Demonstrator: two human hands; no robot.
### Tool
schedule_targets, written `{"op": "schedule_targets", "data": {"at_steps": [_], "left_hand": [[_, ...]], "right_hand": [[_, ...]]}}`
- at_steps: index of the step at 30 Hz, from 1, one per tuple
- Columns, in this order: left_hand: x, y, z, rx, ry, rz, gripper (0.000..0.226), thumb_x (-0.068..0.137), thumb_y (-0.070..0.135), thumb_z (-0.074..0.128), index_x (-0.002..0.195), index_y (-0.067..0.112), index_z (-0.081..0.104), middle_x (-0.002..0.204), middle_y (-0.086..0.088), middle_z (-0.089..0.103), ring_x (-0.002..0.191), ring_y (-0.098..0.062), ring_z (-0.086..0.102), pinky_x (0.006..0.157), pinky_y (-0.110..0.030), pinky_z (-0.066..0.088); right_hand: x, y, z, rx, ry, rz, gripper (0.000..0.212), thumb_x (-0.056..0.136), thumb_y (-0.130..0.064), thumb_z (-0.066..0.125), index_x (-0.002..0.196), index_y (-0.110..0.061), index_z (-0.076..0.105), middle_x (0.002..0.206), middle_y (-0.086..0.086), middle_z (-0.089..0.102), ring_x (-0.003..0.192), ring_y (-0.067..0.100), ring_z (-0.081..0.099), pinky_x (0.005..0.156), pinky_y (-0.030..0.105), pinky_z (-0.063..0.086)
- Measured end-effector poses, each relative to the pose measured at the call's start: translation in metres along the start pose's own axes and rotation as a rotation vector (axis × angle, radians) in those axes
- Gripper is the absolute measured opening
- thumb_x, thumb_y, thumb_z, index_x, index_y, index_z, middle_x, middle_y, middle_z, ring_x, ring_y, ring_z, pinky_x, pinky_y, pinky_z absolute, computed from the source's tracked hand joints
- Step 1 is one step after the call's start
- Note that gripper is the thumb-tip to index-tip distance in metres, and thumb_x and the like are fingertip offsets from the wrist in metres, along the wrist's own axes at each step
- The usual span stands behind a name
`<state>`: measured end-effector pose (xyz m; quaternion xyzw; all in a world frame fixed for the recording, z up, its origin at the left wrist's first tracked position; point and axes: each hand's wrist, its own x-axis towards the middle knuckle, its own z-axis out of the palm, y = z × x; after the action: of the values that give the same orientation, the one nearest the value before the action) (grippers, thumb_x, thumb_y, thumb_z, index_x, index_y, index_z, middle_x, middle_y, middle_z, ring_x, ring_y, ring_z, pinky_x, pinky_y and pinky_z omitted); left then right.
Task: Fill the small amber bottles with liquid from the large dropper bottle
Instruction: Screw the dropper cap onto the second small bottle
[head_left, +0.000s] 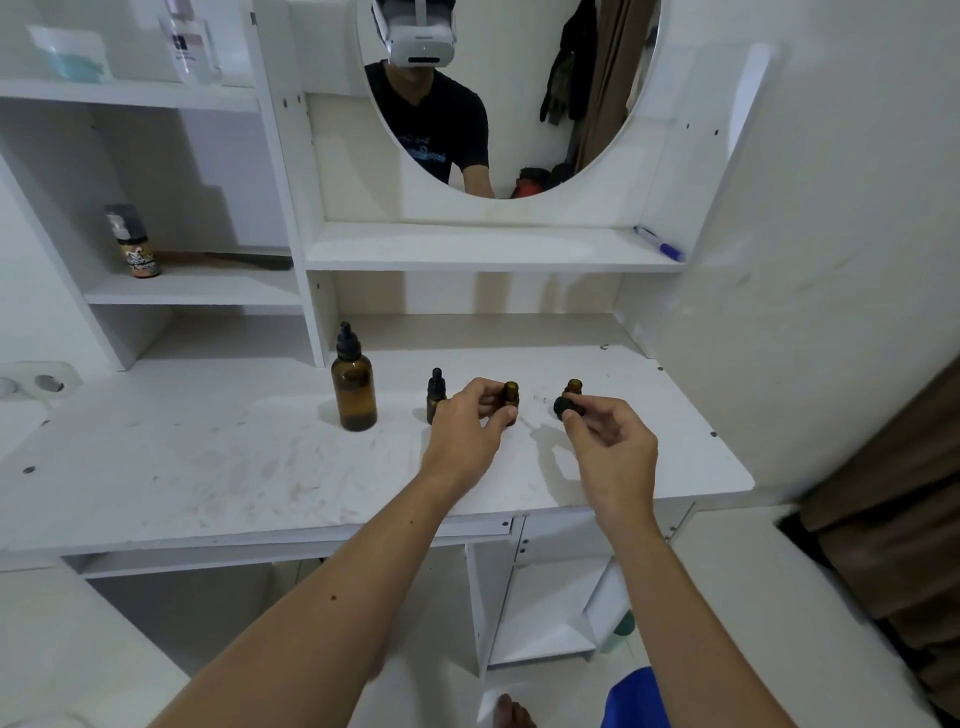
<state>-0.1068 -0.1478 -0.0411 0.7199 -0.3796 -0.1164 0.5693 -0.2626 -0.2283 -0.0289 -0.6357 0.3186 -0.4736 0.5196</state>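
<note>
Amber uncapped small bottle in curled left fingers; black dropper cap pinched in right fingers.

1. The large dropper bottle stands on the worktop, well back from its front edge.
2. Just right of it: a capped small bottle.
3. Further right, two uncapped small bottles stand apart.

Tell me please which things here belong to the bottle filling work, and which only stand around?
For the job: large dropper bottle; capped small bottle; open small bottle held by left hand; second open small bottle; black dropper cap pinched by right hand.

Just standing around: blue pen; spray can; clear bottle.
</note>
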Motion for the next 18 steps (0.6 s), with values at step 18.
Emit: {"op": "schedule_targets", "data": {"at_steps": [18], "left_hand": [[0.002,-0.007,0.000,-0.039,-0.009,0.024,0.019,0.096,0.015,0.072,0.115,0.017,0.069,0.104,0.011,0.075,0.103,0.000,0.069,0.100,-0.030,0.056]], "right_hand": [[0.033,-0.021,0.028,-0.379,-0.196,-0.384,0.017,0.103,-0.011,0.065,0.118,-0.015,0.073,0.106,-0.006,0.078,0.096,0.002,0.072,0.083,0.010,0.052]]}}
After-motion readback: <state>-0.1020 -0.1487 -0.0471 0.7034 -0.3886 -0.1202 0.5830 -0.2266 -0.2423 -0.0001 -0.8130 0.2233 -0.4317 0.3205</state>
